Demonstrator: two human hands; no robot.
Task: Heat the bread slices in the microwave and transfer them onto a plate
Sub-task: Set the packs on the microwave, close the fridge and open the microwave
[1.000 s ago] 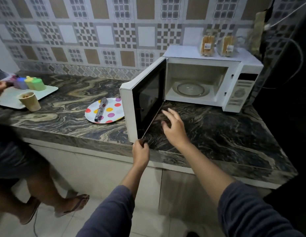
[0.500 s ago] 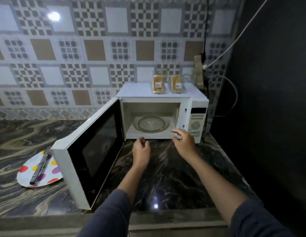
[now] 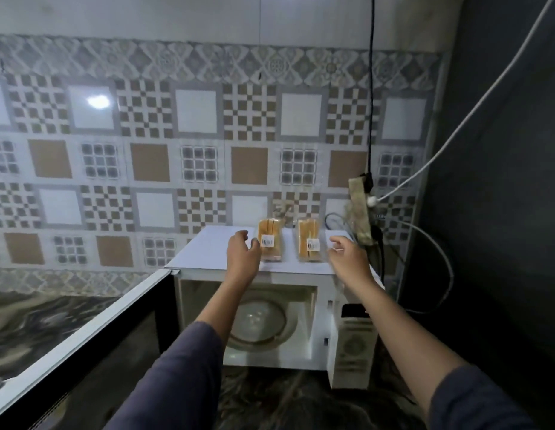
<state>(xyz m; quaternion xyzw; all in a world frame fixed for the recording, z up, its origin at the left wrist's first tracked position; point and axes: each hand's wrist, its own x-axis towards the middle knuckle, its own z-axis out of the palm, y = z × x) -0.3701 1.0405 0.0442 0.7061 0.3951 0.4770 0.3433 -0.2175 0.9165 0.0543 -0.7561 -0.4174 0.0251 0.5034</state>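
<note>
Microwave (image 3: 207, 252) open, turntable (image 3: 260, 321) inside, 2 bread packs (image 3: 270, 243) on top, left hand (image 3: 243, 256), right hand (image 3: 347, 259) beside them, fingers (image 3: 336, 242) loose

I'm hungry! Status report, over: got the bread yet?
Left hand, right hand open, holding nothing. Two bread packs on microwave top. Door open, no blockage seen.

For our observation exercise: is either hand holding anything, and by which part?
Nothing is held. The left hand is open beside the left bread pack, the right hand open beside the right bread pack, atop the microwave.
</note>
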